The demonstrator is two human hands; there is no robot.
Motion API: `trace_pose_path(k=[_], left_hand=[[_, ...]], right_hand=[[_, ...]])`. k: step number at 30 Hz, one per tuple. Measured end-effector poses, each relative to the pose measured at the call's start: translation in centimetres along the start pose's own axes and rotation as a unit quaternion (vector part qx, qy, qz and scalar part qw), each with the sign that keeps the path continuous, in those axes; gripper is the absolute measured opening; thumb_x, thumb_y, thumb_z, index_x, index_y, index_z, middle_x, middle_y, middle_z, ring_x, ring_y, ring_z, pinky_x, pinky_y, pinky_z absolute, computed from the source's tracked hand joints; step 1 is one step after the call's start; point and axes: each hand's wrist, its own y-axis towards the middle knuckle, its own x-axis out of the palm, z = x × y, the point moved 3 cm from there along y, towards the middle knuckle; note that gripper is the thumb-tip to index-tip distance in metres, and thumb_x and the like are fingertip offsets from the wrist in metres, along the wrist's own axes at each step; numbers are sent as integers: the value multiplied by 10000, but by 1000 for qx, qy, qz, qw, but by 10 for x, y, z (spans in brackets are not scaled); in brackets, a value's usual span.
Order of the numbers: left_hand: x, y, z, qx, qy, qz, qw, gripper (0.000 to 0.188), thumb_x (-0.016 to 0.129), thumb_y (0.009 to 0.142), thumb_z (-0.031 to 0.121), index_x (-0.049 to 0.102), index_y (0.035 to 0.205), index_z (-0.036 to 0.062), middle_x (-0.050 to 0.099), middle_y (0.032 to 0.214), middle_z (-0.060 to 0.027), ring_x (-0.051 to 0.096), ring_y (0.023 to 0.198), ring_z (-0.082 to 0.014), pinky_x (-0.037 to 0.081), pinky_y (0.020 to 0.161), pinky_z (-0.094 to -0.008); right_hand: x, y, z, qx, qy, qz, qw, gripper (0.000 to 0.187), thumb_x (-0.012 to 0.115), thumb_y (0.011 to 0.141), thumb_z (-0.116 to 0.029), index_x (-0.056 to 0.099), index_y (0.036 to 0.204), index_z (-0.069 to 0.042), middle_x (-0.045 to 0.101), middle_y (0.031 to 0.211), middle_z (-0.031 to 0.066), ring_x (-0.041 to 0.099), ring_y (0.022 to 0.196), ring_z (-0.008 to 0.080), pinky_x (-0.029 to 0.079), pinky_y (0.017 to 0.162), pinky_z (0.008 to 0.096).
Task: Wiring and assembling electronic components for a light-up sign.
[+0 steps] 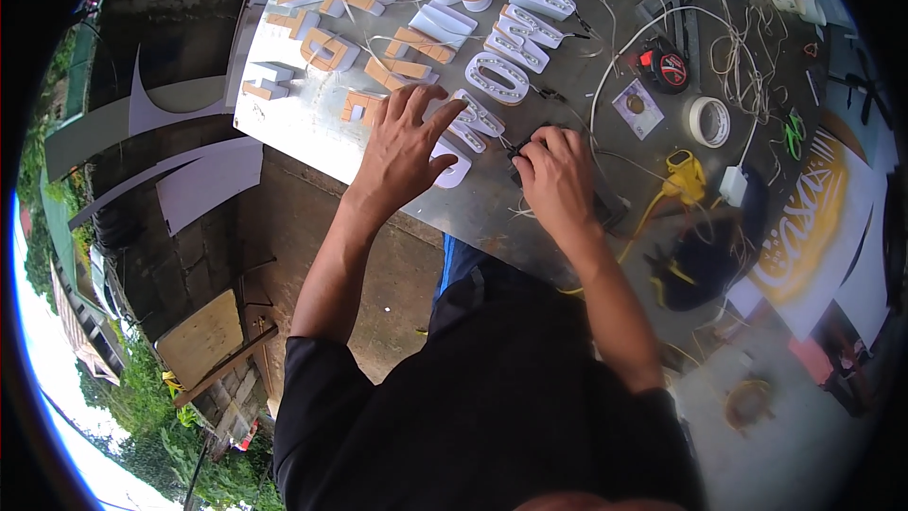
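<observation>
My left hand [402, 147] hangs over the near edge of the metal table, fingers spread and holding nothing. Just beyond its fingertips are white letter shapes fitted with small LED modules, the closest being a white letter [476, 120]. My right hand [556, 175] has its fingers curled down on a small black box [532, 146], which it partly hides. A wire runs from the letters toward this box. Further up stands another LED-fitted letter [497, 79] with short wire ends beside it. A tan-faced letter [357, 108] lies just left of my left hand.
Several more letters cover the table's [445, 213] far left. To the right lie a red and black tape measure [662, 64], a roll of tape [707, 121], a yellow tool [683, 178], a white plug block [733, 185], green-handled scissors [794, 135] and tangled white wires [747, 57].
</observation>
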Motion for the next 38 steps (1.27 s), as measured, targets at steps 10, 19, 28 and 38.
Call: trace_pose_path(k=[10,19,28,38], left_hand=[[17,13,12,155,36,-36,987,637,781,642,138,577,1241,199,510,1354,15,375,1316,-283,272,1085,-503],[-16,8,78,169,-131,-20,977,540,831,591,263,580,1033,82,583,1021,-101,557,1047,-318,408,939,-474],[45,-35,191,112,-147,-17,983,574,849,567,305,583,1018,72,579,960,-92,592,875,-310,473,758,-404],[220,-102,318,9,-114,-34,993,578,821,628,384,561,1044,79,565,938,-112,579,879,-319,451,792,-429]], right_hand=[[-32,-7,-18,79,215,-58,972,141,644,836,-157,619,877,-24,654,798,143,633,716,323,481,626,400],[-96,-59,26,191,432,-143,870,156,625,850,-74,618,991,-8,609,772,-4,555,697,57,452,644,222],[-129,-181,134,262,479,-112,830,200,641,852,-74,620,1042,-17,627,935,-2,565,834,76,465,769,238],[-121,-328,230,321,386,-1,865,220,554,875,-25,588,1092,-39,617,895,31,570,789,99,470,744,246]])
